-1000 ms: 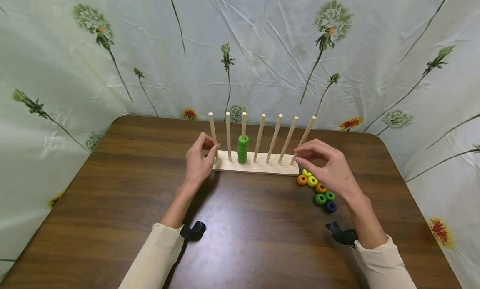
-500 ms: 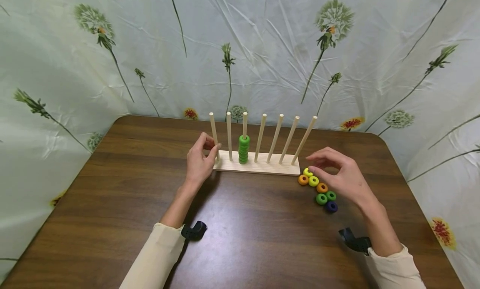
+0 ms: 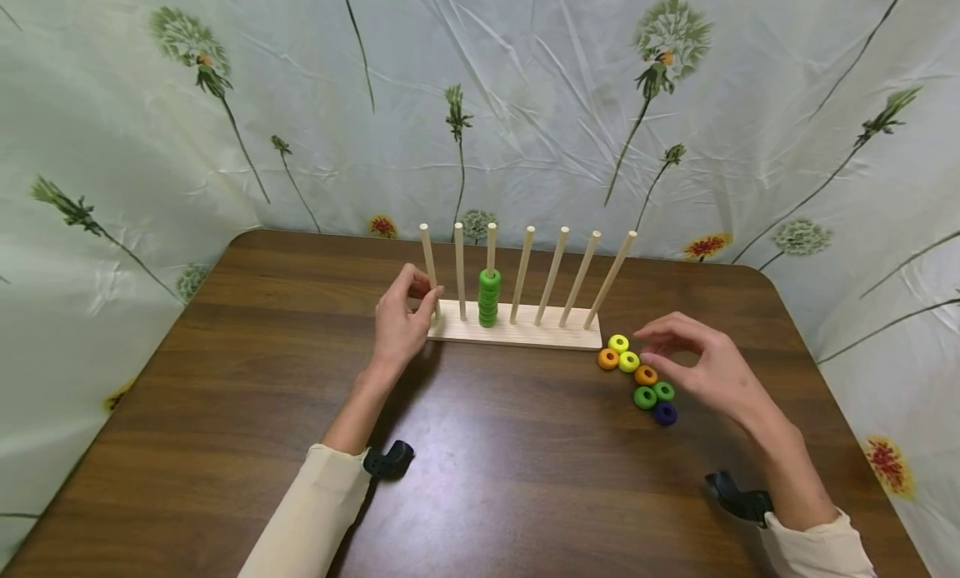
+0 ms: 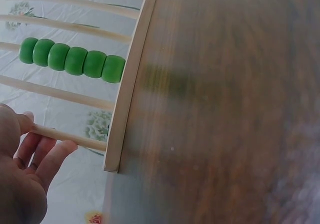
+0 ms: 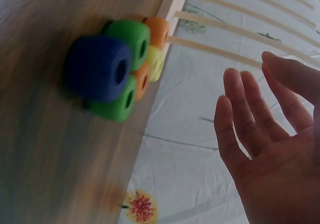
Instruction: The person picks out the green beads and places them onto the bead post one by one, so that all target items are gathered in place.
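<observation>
A wooden peg rack, its pale base [image 3: 517, 335] carrying several upright pegs, stands near the back of the table. Green beads [image 3: 489, 299] are stacked on its third peg from the left. My left hand [image 3: 401, 320] pinches the leftmost peg [image 4: 87, 141] between thumb and fingers. To the right of the rack, my right hand [image 3: 697, 361] hovers with loosely bent fingers and nothing in them. Just left of it lie loose beads: two yellow [image 3: 628, 361], two orange [image 3: 646, 376], two green [image 3: 644, 397] and one dark blue bead [image 5: 97, 68].
The brown wooden table [image 3: 480, 478] extends in front of the rack. A flowered cloth [image 3: 300, 103] hangs behind the table's back edge. Black wrist straps [image 3: 738, 499] sit at the cuffs of both cream sleeves.
My right hand has moved from the rightmost peg to the right and nearer, uncovering the far yellow bead. My left hand has stayed at the leftmost peg.
</observation>
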